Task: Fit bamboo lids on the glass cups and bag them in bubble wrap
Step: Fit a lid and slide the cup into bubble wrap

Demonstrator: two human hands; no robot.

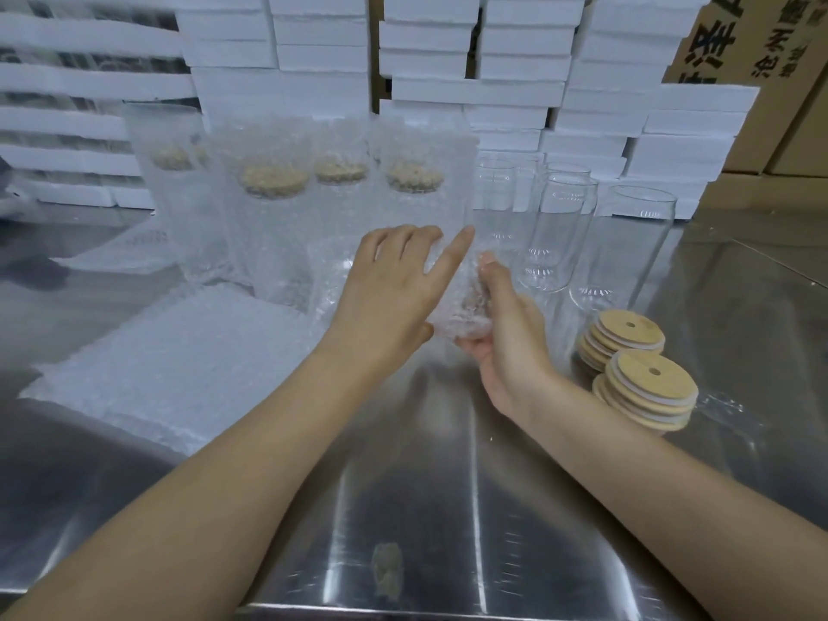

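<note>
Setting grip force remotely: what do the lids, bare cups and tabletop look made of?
Lids: pale wood, probably bamboo, matte, with whitish rims. Cups: clear glass, glossy, see-through with glints. Tabletop: likely stainless steel, brushed, streaky reflections.

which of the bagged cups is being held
The rightmost bagged cup, beside the bare glasses: the left hand and right hand hold its lower end, while the other bagged cups stand untouched to its left.
</note>
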